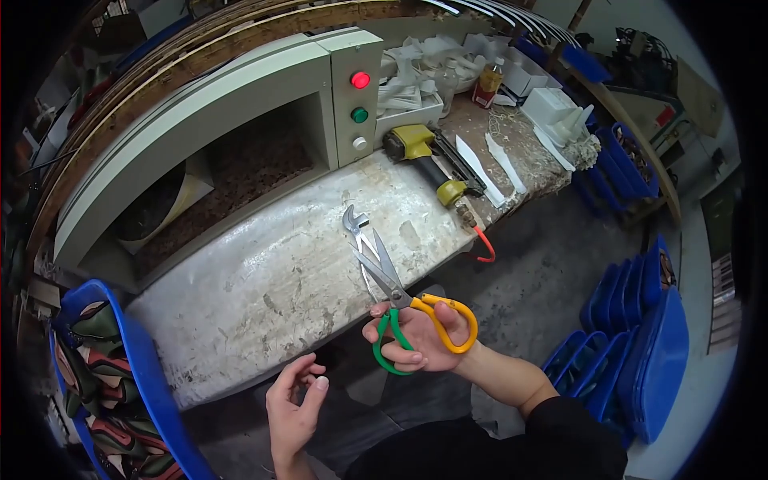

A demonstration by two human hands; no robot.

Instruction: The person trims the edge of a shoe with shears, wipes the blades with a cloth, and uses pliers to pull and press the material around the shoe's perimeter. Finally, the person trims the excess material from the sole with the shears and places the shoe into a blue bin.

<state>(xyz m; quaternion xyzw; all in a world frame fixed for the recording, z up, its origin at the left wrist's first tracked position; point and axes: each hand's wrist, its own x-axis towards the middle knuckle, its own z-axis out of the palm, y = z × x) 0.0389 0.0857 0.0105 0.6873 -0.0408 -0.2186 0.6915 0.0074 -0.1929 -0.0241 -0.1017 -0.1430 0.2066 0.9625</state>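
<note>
Scissors (398, 298) with one green and one yellow handle are in my right hand (428, 336), its fingers through the loops. Their blades are parted and point up and away over the worktable's front edge. Just behind the blades, a metal tool with a hooked head (353, 222) lies on the worktable (240, 296), partly hidden by them. My left hand (296, 404) is held in front of the table edge, left of the scissors, with its fingers curled but apart and nothing in them.
A yellow and black nail gun (432, 164) with a red hose lies at the table's back right, near white strips (480, 172). Behind is a grey machine (352, 104) with buttons. Blue baskets stand left (148, 360) and right (660, 360).
</note>
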